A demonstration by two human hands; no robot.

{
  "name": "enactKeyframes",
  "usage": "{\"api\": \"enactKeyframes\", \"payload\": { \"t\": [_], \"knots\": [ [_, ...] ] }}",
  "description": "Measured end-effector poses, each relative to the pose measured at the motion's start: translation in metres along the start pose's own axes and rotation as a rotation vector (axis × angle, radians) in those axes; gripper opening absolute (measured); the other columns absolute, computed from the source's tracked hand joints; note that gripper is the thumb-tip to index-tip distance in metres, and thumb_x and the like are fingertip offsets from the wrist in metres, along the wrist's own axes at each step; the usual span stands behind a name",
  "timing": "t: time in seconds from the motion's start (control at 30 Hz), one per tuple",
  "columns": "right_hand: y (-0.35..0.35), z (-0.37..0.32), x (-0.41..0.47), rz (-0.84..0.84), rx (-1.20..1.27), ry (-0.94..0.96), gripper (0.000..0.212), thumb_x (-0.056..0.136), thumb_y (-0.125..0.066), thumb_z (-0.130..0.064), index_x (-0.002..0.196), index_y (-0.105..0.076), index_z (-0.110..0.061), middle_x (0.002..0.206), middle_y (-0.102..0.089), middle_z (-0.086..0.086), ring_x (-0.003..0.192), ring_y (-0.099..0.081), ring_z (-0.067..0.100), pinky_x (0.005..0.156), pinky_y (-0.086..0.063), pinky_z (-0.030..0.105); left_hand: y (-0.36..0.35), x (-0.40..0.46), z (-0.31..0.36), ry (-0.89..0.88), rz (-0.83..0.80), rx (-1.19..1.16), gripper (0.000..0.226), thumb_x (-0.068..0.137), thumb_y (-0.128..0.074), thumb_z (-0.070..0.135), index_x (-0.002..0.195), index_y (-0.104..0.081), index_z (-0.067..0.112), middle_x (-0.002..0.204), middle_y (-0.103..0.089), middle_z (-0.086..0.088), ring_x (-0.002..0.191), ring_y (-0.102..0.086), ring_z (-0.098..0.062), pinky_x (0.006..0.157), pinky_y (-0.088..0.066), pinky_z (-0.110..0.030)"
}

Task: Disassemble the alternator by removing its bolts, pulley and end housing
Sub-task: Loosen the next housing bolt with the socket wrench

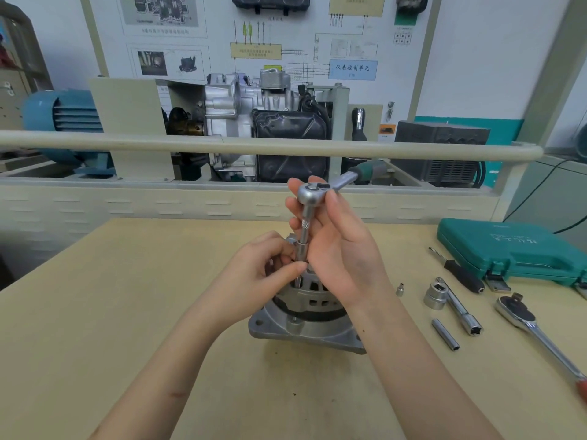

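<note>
Bolt removal stage. The alternator (306, 312) stands on its flanged end housing (305, 333) near the middle of the bench (127, 312), vented body upward. Your right hand (336, 246) is wrapped round the head of the small ratchet (313, 193), its green handle pointing toward the far right corner; the extension and socket (301, 249) drop vertically from it to the alternator's upper rim. Your left hand (263, 268) pinches the lower end of the socket between thumb and fingertips, steadying it over what is probably a through bolt, though your fingers hide the bolt head itself.

Judged from this arrangement, you are seating or spinning the socket on one of the case bolts; the end housing is not yet separated. The next move calls for keeping the extension square to the bolt, bracing the alternator against turning, and swinging the handle in short arcs.

Toward the right edge of the bench lie a small socket (400, 289), a large socket (435, 295), a long deep socket (445, 334), a screwdriver (460, 273), a larger ratchet (533, 328) and the closed green tool case (508, 249).
</note>
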State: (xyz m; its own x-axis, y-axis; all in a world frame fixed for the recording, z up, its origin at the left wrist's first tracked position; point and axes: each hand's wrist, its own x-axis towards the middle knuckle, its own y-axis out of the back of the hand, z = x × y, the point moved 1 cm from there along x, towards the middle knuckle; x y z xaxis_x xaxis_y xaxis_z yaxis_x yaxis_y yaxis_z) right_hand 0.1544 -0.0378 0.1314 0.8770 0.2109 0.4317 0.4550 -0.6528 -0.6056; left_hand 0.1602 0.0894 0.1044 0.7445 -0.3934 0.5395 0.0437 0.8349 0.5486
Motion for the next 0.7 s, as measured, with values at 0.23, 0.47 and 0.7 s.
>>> {"api": "enactKeyframes", "payload": {
  "t": [0.23,0.47,0.7],
  "knots": [
    [-0.003,-0.013,-0.003,-0.02,0.01,0.056,0.024,0.081,-0.045,-0.023,0.101,-0.055,-0.013,0.096,-0.071,-0.001,0.081,-0.066,0.01,0.073,-0.051,0.021,-0.01,0.0,0.01,-0.058,0.114,-0.017,0.029,0.084,-0.062,0.01,0.074,-0.052,0.035,0.075,-0.053,0.008,0.071,-0.049,0.001,0.065,-0.038,-0.009],
    [-0.017,-0.025,-0.012,-0.143,0.09,0.149,0.026,0.083,-0.046,-0.02,0.107,-0.052,-0.015,0.101,-0.069,-0.002,0.089,-0.066,0.011,0.081,-0.05,0.02,-0.013,-0.003,0.022,-0.006,0.143,-0.203,0.015,0.086,-0.05,0.028,0.076,-0.06,0.03,0.07,-0.063,0.018,0.061,-0.054,0.004,0.055,-0.045,-0.014],
    [-0.015,-0.021,-0.01,-0.067,0.141,0.151,0.021,0.083,-0.043,-0.026,0.101,-0.053,-0.024,0.098,-0.069,-0.009,0.085,-0.067,0.012,0.079,-0.054,0.029,-0.017,-0.005,0.026,0.003,0.183,-0.259,0.023,0.085,-0.041,0.036,0.079,-0.055,0.019,0.057,-0.049,0.013,0.05,-0.042,0.0,0.049,-0.034,-0.011]
  ]
}}
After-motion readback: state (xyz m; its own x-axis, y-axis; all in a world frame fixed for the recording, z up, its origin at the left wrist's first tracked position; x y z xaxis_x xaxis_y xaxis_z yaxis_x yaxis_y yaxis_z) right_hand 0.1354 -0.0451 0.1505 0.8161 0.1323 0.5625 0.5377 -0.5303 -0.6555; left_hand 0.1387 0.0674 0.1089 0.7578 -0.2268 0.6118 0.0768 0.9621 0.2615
